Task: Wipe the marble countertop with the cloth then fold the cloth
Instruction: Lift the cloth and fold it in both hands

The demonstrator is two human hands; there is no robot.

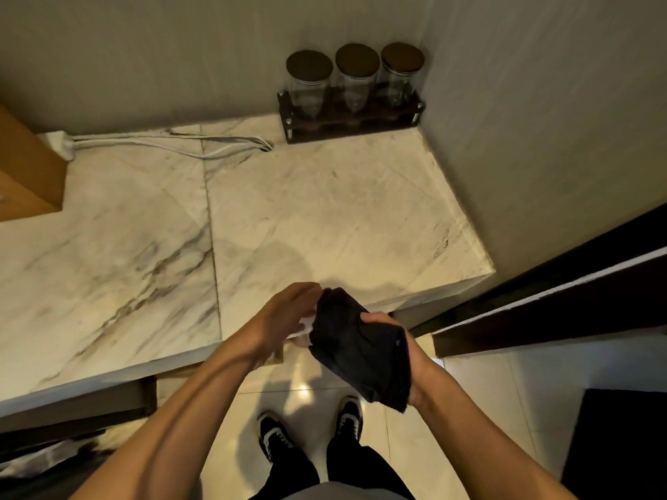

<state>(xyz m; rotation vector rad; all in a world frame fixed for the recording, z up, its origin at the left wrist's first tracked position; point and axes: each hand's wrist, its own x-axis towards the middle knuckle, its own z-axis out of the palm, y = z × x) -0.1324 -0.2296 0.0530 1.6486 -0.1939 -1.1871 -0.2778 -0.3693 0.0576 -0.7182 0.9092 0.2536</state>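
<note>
Right hand (404, 341): closed around dark cloth (357, 348), gripping from 3 o'clock. Left hand (288, 315): fingers curled on cloth's 9 o'clock edge, pinching, something white behind. Cloth: bunched, held in air just off front edge of marble countertop (306, 211); long axis 11 to 5 o'clock; both hands equally near. At 12 o'clock, well apart: three lidded glass jars (355, 77) in dark rack (350, 128). At 10 o'clock: white cables (162, 142). Nothing obstructing.

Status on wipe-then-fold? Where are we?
Wiping can't be confirmed from this frame, but the cloth is off the countertop. In hand: both the left hand and right hand hold it bunched at the counter edge, apparently mid-fold. Left: finish a neat fold.
</note>
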